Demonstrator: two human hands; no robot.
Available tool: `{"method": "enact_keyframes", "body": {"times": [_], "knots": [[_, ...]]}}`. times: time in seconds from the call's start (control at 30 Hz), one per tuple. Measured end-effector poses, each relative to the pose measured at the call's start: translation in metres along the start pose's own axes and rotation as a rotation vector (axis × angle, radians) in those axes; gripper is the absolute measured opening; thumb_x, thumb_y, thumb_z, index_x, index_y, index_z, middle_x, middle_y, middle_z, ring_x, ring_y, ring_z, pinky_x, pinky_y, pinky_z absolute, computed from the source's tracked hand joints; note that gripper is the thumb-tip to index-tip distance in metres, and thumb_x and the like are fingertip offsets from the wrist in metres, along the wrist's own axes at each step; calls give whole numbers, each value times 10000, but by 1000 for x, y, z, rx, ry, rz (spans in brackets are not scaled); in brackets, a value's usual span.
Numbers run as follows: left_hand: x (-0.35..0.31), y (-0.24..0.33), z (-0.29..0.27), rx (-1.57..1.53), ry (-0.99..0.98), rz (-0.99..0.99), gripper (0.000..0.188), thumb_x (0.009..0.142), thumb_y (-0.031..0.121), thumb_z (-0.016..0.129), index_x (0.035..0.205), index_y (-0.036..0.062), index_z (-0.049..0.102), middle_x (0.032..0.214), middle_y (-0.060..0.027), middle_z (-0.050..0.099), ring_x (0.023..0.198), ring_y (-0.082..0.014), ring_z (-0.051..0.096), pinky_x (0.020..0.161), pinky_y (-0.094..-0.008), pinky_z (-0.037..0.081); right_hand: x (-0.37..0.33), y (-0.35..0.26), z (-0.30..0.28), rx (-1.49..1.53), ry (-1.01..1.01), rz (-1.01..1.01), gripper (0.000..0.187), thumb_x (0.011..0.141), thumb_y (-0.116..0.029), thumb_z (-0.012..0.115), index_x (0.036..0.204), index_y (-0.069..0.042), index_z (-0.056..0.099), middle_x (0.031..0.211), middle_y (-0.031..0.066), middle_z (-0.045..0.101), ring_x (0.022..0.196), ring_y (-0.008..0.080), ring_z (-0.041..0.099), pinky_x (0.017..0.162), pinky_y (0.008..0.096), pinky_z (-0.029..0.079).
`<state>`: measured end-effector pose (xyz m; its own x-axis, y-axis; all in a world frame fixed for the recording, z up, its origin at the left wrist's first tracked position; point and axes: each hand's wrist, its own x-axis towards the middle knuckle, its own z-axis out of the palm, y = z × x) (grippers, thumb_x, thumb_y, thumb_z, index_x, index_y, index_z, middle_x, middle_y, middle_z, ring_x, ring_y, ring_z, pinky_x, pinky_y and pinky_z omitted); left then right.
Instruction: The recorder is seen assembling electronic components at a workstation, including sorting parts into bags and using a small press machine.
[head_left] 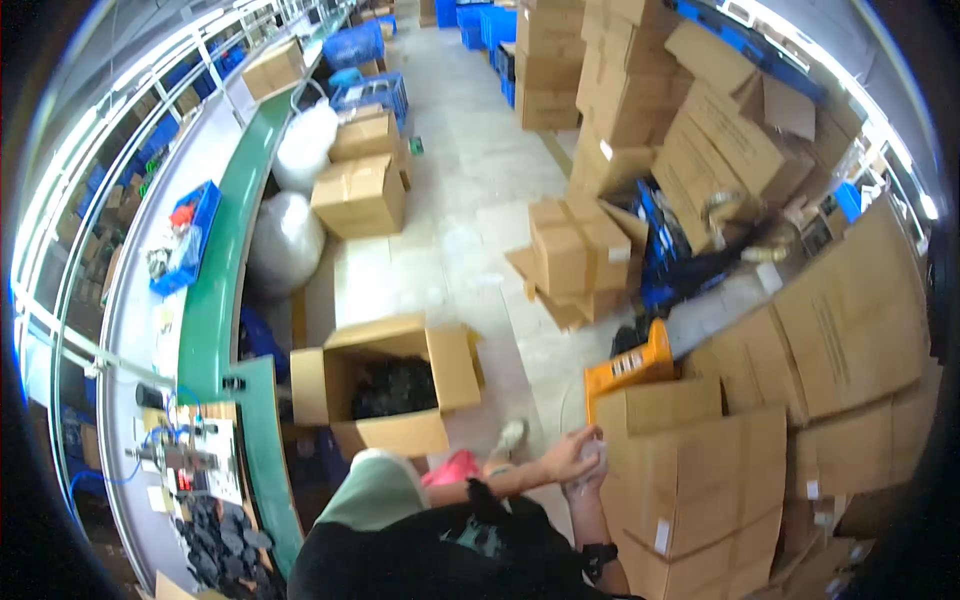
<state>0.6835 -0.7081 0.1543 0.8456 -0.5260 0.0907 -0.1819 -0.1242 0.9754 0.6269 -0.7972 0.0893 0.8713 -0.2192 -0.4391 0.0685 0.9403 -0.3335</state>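
My left hand (562,457) and my right hand (588,484) meet close together just left of a stack of closed cardboard boxes (700,470). Between them they hold a small pale, crumpled thing (598,452); it looks like thin plastic, but I cannot tell what it is. My left forearm reaches across my body from the left. My right forearm rises from the lower edge and wears a dark wristband (598,553). My dark shirt and pale green trouser leg fill the lower middle.
An open cardboard box (440,365) with black parts inside stands on the floor to the left. A green conveyor belt (215,290) and a worktable with a blue crate (190,235) run along the left. An orange crate (630,368), piled cartons and white bags (285,240) surround the floor.
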Motion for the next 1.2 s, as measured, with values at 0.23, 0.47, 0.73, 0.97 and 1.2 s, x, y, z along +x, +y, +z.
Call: {"method": "enact_keyframes", "body": {"times": [0.23, 0.47, 0.73, 0.97, 1.2], "knots": [[94, -3, -135, 294, 97, 184, 294, 791, 214, 709, 988, -3, 680, 977, -198, 644, 939, -367, 595, 859, -446, 494, 135, 49, 83, -204, -377, 333, 381, 972, -363, 408, 1245, -135, 544, 1201, 81, 582, 1150, 253, 577, 960, 410, 500], [157, 14, -230, 382, 373, 147, 222, 825, 213, 666, 845, -8, 658, 1311, -259, 431, 928, -361, 572, 875, -443, 466, 220, 70, 191, 48, -341, 812, 716, 949, -627, 236, 1394, -119, 473, 1330, 137, 544, 1203, 326, 549, 1003, 485, 468], [226, 0, -287, 466, 576, -70, 269, 807, 209, 606, 993, 37, 695, 1038, -197, 655, 1021, -374, 562, 951, -497, 415, 332, 108, 236, -107, -304, 805, 428, 991, -421, 358, 1214, -120, 564, 1225, 107, 611, 1128, 272, 602, 954, 447, 516], [338, -76, -372, 671, 659, -72, 294, 802, 218, 562, 983, 30, 697, 998, -209, 655, 1033, -384, 531, 1034, -514, 329, 479, 167, 296, -249, -368, 867, 407, 1007, -357, 329, 1247, -114, 550, 1228, 104, 614, 1111, 248, 609, 941, 416, 523], [466, -50, -506, 389, 591, -103, 330, 799, 137, 561, 1090, 51, 690, 1388, -185, 526, 1246, -389, 526, 1019, -484, 461, 606, 195, 450, -24, -369, 1173, 461, 1005, -437, 341, 1251, -117, 565, 1203, 124, 637, 1066, 298, 643, 919, 469, 538]]}}
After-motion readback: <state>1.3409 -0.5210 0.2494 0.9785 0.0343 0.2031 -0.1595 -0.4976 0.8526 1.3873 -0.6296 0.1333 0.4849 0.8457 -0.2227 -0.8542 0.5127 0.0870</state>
